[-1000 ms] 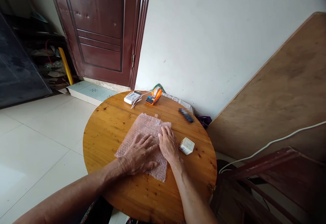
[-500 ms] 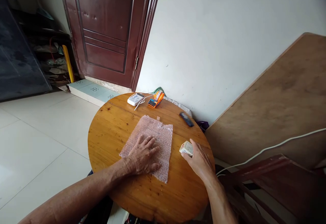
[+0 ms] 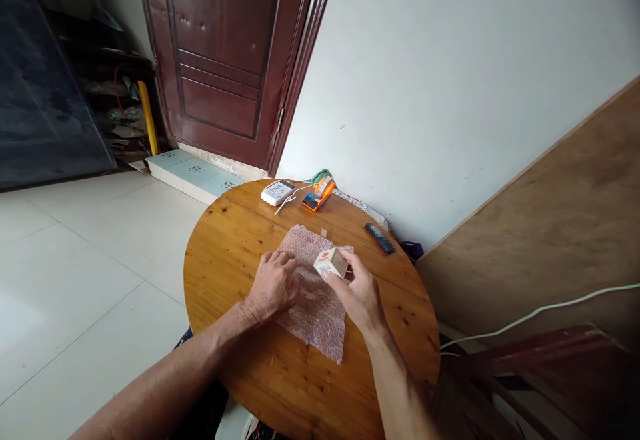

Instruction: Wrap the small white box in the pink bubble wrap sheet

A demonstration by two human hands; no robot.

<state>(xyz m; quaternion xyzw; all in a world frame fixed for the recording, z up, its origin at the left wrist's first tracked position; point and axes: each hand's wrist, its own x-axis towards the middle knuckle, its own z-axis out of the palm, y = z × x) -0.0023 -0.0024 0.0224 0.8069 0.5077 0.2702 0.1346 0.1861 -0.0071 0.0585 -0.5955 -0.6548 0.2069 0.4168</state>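
My right hand (image 3: 361, 293) holds a small cream-coloured box (image 3: 331, 263) with orange and dark print, thumb on the near side and fingers behind. The box is tilted and held above the sheet of bubble wrap (image 3: 320, 323). At the left edge of that pinkish, clear sheet, my left hand (image 3: 274, 287) has its fingers bent over and closed on the wrap. The hand hides the sheet's left corner, and the wrap looks rumpled beside the fingers.
On the round wooden table (image 3: 220, 260), a white device with a cord (image 3: 277, 193) and an orange tape dispenser (image 3: 319, 195) stand at the back. A dark, partly blurred object (image 3: 379, 238) lies back right. A wall (image 3: 425, 93) rises behind; a wooden board (image 3: 550, 227) leans right.
My right hand has lifted the box and carried it left over the bubble wrap. My left hand has gone from lying flat on the sheet to gripping its left edge. The view has shifted slightly.
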